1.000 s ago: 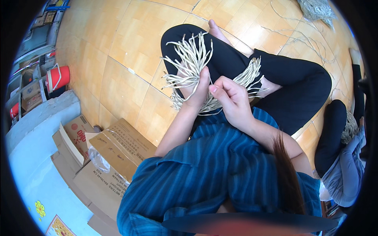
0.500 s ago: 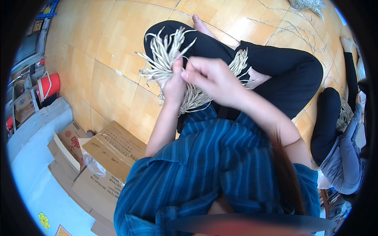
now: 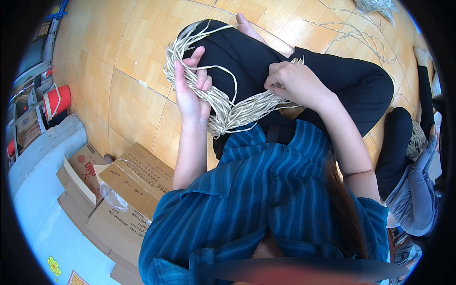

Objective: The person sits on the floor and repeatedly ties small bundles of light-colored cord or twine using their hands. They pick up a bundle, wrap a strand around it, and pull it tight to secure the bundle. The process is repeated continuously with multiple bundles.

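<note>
A thick bundle of pale twisted fibre cords (image 3: 254,105) lies bent across my lap, its fold close to my shirt. My left hand (image 3: 192,92) cradles the left arm of the bundle between thumb and loosely curled fingers; the fingertips stand apart. Cord ends droop over beyond that hand, and one loose cord (image 3: 230,73) loops out to the right. My right hand (image 3: 297,83) is closed around the right part of the bundle, over my thigh. The fingertips of the right hand are partly hidden, and a few cord ends show just past its knuckles.
Cardboard boxes (image 3: 137,178) stand at my left by a pale blue wall, with a red bucket (image 3: 58,100) farther off. Loose cords (image 3: 363,40) and a plastic bag of cords (image 3: 375,6) lie on the tiled floor at the far right. Another person (image 3: 413,185) sits at right.
My right hand has moved from beside my left hand to the right part of the bundle. My left hand's grip has loosened, and the upright cord ends now droop over.
</note>
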The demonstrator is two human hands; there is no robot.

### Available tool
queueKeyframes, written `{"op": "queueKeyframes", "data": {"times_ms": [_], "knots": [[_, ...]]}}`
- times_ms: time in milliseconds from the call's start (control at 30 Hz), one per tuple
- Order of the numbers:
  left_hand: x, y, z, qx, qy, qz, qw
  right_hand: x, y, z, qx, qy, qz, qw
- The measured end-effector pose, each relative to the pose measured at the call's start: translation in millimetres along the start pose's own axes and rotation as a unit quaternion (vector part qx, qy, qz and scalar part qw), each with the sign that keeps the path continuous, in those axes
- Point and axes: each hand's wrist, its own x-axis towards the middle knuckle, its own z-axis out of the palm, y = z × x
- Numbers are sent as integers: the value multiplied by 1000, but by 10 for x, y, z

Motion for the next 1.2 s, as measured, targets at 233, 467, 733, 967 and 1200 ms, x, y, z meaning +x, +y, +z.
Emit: {"op": "queueKeyframes", "data": {"times_ms": [233,467,733,967,1200], "knots": [[-82,-60,77,258,20,129,957,-23,29,-247,130,-5,21,991],[-136,-30,118,184,-27,54,981,59,-2,-618,153,-110,76,979],[-47,34,-82,102,-20,-47,994,205,-70,-859,308,-51,14,950],[-9,146,-126,-16,-113,-107,988,1024,-488,-547,353,-50,-125,926],[14,93,-183,31,-55,-122,990,1115,-464,-493,132,17,-67,989]]}}
